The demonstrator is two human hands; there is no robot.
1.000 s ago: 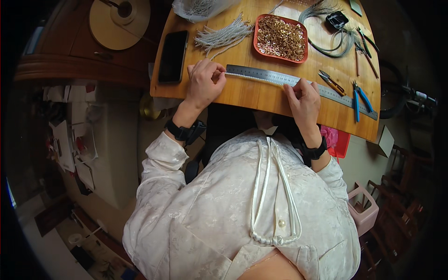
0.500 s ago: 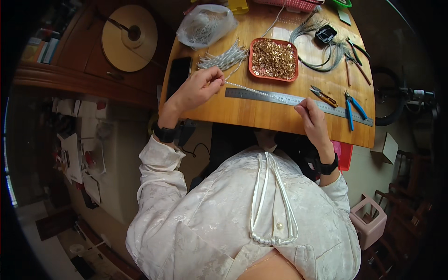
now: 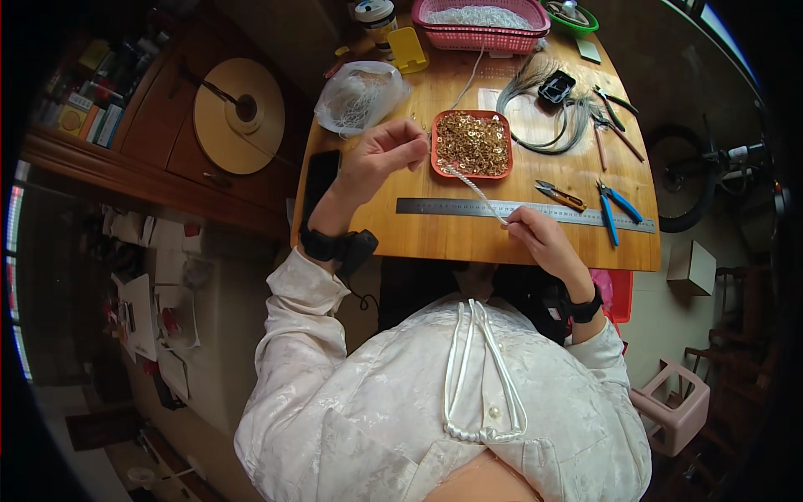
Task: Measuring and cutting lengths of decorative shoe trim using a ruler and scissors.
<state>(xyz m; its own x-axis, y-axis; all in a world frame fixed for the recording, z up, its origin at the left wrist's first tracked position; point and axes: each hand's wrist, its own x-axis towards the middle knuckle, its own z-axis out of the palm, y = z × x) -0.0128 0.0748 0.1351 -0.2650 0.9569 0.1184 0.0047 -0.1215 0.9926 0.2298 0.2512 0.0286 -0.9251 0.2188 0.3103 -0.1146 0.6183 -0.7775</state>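
Wooden table [image 3: 468,243] seen from above in the head view, its far end crowded, with a dark wood cabinet at the person's left carrying a large round tan spool [image 3: 238,113]. Left hand [image 3: 381,159] is raised over the table beside the red tray [image 3: 439,167] of small gold-coloured pieces, fingers pinched on the upper end of a white beaded strand [image 3: 470,186]. Right hand [image 3: 539,238] rests at the table's near edge, grip clenched on the strand's lower end, just over the steel ruler [image 3: 519,211]. The strand runs taut and diagonal between both hands, crossing the tray's near corner. Clear plastic bag [image 3: 360,96] holding white cord lies behind the left hand; a black phone [image 3: 320,180] lies flat at the table's left edge. Right of the ruler: orange-handled cutters [image 3: 559,195] and blue-handled pliers [image 3: 615,211]. Far end: pink rectangular basket [image 3: 489,38] with white material, yellow block [image 3: 407,48], green bowl [image 3: 573,17], and a grey wire bundle [image 3: 552,125] beside a small black box [image 3: 556,86]. Labels too small to tell.
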